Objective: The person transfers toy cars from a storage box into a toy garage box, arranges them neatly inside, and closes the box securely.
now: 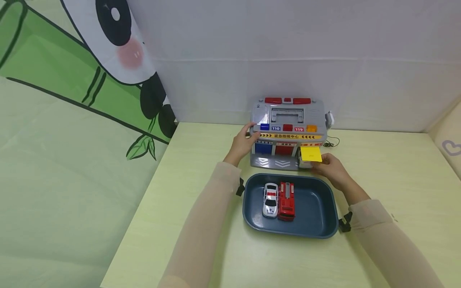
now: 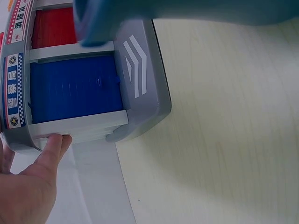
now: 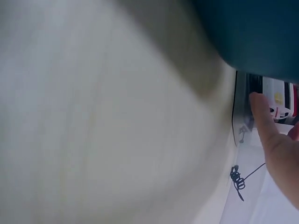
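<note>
A grey toy emergency station (image 1: 288, 116) stands at the back of the table, with a blue door (image 2: 74, 86), a red door (image 1: 284, 150) and a raised yellow door (image 1: 311, 154). My left hand (image 1: 242, 145) rests against the station's left side, its fingertips on the side wall. Below the yellow door sits a white toy vehicle (image 1: 305, 164), mostly covered by that door in the head view. My right hand (image 1: 332, 170) touches the outer end of this vehicle (image 3: 276, 95) with an extended index finger.
A dark blue tray (image 1: 313, 224) lies in front of the station, holding a white toy car (image 1: 270, 200) and a red toy fire truck (image 1: 286, 202) side by side. A coiled black cord (image 1: 329, 144) trails from the station's right side. Behind it rises a pale curtain (image 1: 306, 72).
</note>
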`<state>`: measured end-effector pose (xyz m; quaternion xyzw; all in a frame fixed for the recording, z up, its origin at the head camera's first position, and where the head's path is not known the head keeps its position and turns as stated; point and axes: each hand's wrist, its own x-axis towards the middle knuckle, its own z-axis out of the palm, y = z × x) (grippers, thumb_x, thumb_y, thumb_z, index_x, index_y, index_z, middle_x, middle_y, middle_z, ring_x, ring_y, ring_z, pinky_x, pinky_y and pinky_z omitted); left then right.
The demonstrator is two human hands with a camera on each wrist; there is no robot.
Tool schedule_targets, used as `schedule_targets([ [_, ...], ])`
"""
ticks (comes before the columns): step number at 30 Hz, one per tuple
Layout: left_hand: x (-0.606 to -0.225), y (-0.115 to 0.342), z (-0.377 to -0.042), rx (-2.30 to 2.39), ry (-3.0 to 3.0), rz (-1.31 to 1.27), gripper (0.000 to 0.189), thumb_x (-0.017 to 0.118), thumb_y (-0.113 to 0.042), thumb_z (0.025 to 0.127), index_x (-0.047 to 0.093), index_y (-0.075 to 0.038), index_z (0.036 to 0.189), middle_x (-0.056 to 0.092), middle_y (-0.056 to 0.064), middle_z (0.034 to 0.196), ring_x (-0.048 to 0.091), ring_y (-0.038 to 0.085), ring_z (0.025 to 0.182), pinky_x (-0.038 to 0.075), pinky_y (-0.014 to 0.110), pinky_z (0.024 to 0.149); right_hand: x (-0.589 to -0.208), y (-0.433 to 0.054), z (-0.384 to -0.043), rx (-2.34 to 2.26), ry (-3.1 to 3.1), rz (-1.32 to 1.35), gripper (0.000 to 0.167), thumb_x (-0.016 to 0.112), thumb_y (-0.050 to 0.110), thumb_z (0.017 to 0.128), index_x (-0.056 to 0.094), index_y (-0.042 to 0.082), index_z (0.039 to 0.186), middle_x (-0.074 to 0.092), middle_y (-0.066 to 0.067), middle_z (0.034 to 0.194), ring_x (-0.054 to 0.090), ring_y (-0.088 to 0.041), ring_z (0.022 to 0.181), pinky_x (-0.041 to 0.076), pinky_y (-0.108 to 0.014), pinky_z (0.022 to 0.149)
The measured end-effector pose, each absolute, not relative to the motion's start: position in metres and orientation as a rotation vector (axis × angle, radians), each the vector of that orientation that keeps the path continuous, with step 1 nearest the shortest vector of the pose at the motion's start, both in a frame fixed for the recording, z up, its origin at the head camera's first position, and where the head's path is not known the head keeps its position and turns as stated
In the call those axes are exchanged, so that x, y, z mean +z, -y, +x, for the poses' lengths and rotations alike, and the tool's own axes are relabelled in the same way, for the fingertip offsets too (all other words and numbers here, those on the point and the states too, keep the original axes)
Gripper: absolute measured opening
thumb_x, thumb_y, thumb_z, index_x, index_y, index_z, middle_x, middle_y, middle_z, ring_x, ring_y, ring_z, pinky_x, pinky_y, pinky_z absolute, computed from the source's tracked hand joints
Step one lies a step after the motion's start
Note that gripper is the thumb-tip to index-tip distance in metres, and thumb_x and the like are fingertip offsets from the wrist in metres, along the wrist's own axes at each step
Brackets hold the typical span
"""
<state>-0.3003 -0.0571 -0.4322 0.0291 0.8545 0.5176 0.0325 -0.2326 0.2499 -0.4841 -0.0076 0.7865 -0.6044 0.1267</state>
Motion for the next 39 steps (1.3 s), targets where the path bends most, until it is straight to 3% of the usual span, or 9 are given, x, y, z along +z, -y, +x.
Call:
schedule_targets([
  [6, -0.4328, 0.0569, -0.3006, 1.598, -2.624, 0.091, 0.05, 0.055, -0.042, 0.099, 0.042, -0.028, 0.146, 0.049, 0.014, 0.141, 0.051, 0.031, 0.123, 0.046, 0.048, 0.096, -0.4857, -0.2543, -0.2293, -1.642, -2.366, -0.069, 0.055, 0.061, 0.02, 0.097, 0.041, -0.014, 0.134, 0.04, -0.033, 0.139, 0.041, -0.043, 0.122, 0.036, -0.052, 0.104],
  [15, -0.4338, 0.057, -0.3016, 1.605, -2.613, 0.08, 0.05, 0.055, -0.042, 0.099, 0.042, -0.028, 0.146, 0.048, 0.012, 0.143, 0.049, 0.03, 0.125, 0.045, 0.047, 0.097, -0.4852, -0.2536, -0.2292, -1.588, -2.395, -0.069, 0.053, 0.058, 0.019, 0.098, 0.044, -0.015, 0.136, 0.049, -0.032, 0.133, 0.051, -0.039, 0.116, 0.042, -0.049, 0.1],
  [28, -0.4324, 0.0561, -0.3007, 1.587, -2.618, 0.085, 0.05, 0.055, -0.043, 0.099, 0.042, -0.029, 0.146, 0.048, 0.012, 0.143, 0.049, 0.031, 0.126, 0.045, 0.048, 0.097, -0.4865, -0.2525, -0.2345, -1.564, -2.371, -0.129, 0.056, 0.057, 0.008, 0.097, 0.034, -0.012, 0.144, 0.043, -0.034, 0.137, 0.044, -0.043, 0.12, 0.037, -0.055, 0.102],
  [32, -0.4326, 0.0561, -0.3007, 1.597, -2.618, 0.082, 0.05, 0.055, -0.043, 0.099, 0.043, -0.029, 0.145, 0.048, 0.012, 0.143, 0.049, 0.03, 0.125, 0.045, 0.048, 0.097, -0.485, -0.2523, -0.2331, -1.602, -2.31, -0.138, 0.056, 0.049, 0.013, 0.101, 0.027, -0.008, 0.148, 0.04, -0.034, 0.139, 0.046, -0.045, 0.12, 0.042, -0.051, 0.1],
  [35, -0.433, 0.0562, -0.3012, 1.605, -2.621, 0.077, 0.05, 0.055, -0.042, 0.099, 0.043, -0.029, 0.145, 0.049, 0.012, 0.142, 0.049, 0.031, 0.125, 0.045, 0.048, 0.097, -0.4842, -0.2522, -0.2321, -1.657, -2.242, -0.137, 0.057, 0.036, 0.027, 0.107, 0.021, -0.006, 0.151, 0.036, -0.034, 0.141, 0.044, -0.047, 0.123, 0.044, -0.047, 0.098],
  [39, -0.4341, 0.0559, -0.3023, 1.609, -2.623, 0.072, 0.05, 0.056, -0.043, 0.099, 0.043, -0.029, 0.145, 0.049, 0.012, 0.142, 0.049, 0.031, 0.125, 0.045, 0.049, 0.097, -0.485, -0.2527, -0.2319, -1.722, -2.2, -0.167, 0.067, 0.02, 0.045, 0.107, 0.018, -0.005, 0.152, 0.034, -0.035, 0.14, 0.043, -0.049, 0.123, 0.048, -0.04, 0.095],
])
